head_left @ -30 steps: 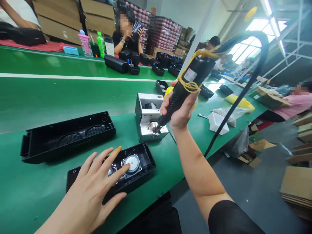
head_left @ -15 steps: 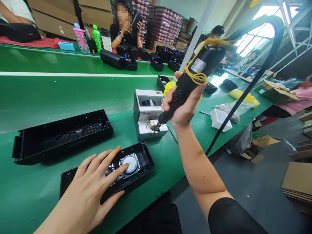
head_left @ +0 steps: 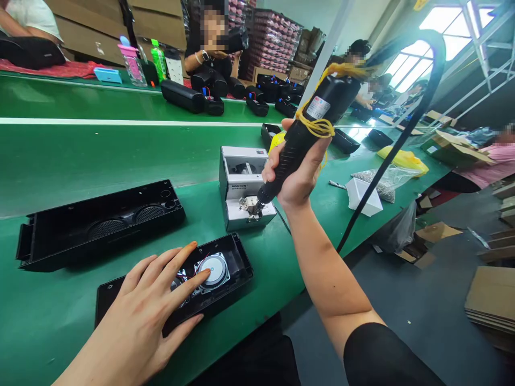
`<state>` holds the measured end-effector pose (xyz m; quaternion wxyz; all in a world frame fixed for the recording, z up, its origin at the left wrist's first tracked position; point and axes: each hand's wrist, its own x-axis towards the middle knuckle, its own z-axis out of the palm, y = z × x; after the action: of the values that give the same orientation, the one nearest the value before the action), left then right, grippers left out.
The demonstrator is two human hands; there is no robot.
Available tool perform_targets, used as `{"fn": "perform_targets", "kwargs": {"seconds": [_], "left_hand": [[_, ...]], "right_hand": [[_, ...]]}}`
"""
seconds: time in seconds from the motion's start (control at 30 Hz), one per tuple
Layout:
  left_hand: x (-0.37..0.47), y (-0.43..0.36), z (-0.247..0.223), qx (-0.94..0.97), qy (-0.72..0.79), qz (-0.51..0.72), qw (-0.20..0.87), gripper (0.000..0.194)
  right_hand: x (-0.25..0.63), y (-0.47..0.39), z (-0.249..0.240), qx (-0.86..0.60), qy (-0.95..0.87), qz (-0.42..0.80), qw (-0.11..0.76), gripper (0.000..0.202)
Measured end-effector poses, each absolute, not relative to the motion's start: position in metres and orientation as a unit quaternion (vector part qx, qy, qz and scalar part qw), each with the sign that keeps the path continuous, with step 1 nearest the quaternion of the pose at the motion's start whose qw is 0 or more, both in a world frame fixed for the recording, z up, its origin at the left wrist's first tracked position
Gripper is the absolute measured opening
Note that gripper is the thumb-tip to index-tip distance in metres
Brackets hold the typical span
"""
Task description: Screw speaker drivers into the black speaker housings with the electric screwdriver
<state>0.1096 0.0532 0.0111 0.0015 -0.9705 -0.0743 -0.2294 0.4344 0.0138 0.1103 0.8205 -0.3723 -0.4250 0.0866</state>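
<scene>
In the head view, the left hand lies flat with fingers spread on the open speaker housing, fingertips touching its round driver. The right hand has fingers wrapped tight around the electric screwdriver, whose tip below them meets the screw feeder on the green surface.

Green workbench, grey floor, bright windows, stacked cardboard boxes

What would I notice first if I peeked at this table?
Probably the big black electric screwdriver in the right hand, its tip dipping into the small grey metal box mid-table. Nearer, the left hand rests spread on an open black plastic speaker case, fingertips on its round silver speaker.
</scene>
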Motion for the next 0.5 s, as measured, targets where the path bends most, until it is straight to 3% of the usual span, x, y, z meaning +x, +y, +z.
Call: {"fn": "perform_targets", "kwargs": {"seconds": [0.5], "left_hand": [[0.107,0.053,0.01,-0.972,-0.092,-0.216,-0.032,0.05]], "right_hand": [[0.424,0.007,0.121,-0.387,-0.442,0.088,0.805,0.066]]}}
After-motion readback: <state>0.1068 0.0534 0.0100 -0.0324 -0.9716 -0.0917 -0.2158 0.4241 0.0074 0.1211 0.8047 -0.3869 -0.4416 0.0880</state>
